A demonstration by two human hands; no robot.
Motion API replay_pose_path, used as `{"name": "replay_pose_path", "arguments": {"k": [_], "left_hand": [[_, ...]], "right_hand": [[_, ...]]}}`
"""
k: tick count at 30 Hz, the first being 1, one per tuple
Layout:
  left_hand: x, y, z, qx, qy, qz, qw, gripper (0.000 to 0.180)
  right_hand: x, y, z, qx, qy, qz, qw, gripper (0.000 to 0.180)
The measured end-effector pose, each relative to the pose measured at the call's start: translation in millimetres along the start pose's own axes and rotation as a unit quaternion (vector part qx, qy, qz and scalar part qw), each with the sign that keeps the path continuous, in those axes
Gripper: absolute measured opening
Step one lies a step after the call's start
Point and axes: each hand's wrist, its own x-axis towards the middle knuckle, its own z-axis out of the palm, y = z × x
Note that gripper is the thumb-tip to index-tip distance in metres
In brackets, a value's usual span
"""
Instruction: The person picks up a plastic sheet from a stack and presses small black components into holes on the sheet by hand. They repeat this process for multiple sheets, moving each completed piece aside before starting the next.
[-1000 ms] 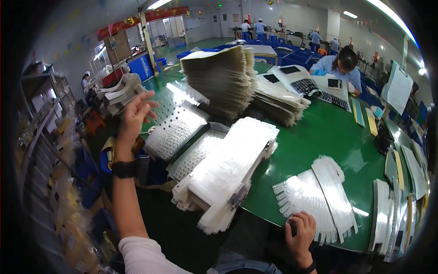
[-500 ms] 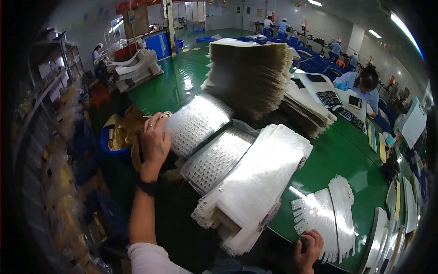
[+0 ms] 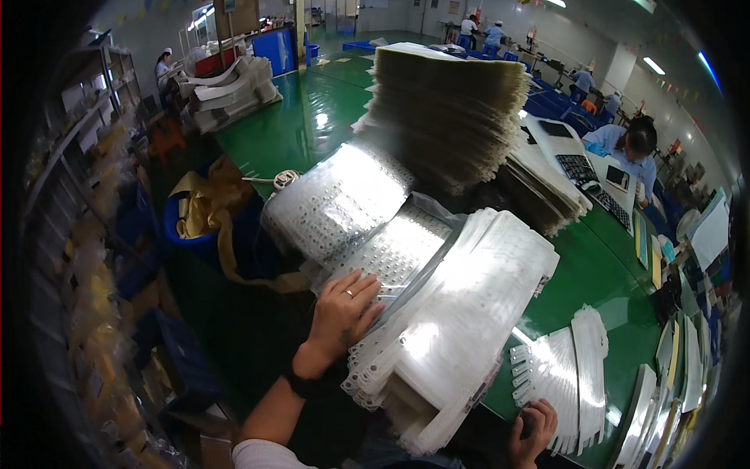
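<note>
My left hand lies palm down, fingers spread, on the near corner of a clear bagged pack of perforated white sheets. A thick stack of translucent white plastic sheets leans against it on the right. My right hand rests low at the table's near edge, its fingers curled on the bottom of a fanned pile of white comb-edged sheets. A second bagged pack lies further back.
A tall stack of grey sheets stands behind on the green table. A blue bin with yellow bags sits left, by shelving. A person in blue works at the far right beside a keyboard.
My left hand has come down from raised in the air onto the near bagged pack. The view has tilted down and left. My right hand stays at the fanned sheets.
</note>
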Motion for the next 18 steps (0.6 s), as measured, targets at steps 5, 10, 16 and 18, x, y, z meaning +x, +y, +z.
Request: {"name": "replay_pose_path", "arguments": {"k": [5, 10, 16, 18], "left_hand": [[7, 4, -10, -0.037, -0.012, -0.022, 0.999, 0.027], [28, 9, -31, -0.054, -0.017, -0.021, 0.998, 0.025], [68, -16, -24, 0.103, -0.032, 0.035, 0.994, 0.042], [76, -27, -17, 0.165, -0.078, 0.02, 0.983, 0.049]], "right_hand": [[1, -2, 0, 0.003, 0.001, 0.005, 1.0, 0.016], [2, -4, -1, -0.009, 0.005, 0.008, 1.0, 0.017], [3, -3, 0, -0.007, 0.006, 0.002, 1.0, 0.017], [3, -4, 0, -0.013, 0.006, 0.002, 1.0, 0.017]]}}
